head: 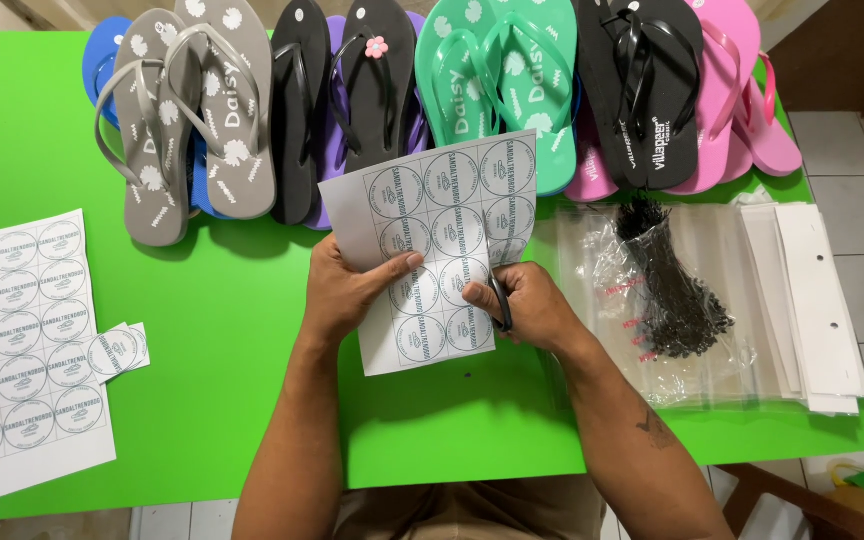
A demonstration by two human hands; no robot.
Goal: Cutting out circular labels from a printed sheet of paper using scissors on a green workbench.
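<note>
The left hand [347,290] is holding 1 label sheet [437,245]; the right hand [527,310] is gripping 1 pair of scissors [500,300], beside 2 cut labels [119,350].

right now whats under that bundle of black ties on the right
The black ties lie on clear plastic bags, which rest on the green table. White card strips lie beside them. What sits beneath the bags' middle is hidden by the ties.

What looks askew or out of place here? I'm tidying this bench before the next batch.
Little stands out. Two cut-out labels lie loose on the green table beside the full label sheet, and the flip-flops overlap unevenly along the far edge.
</note>
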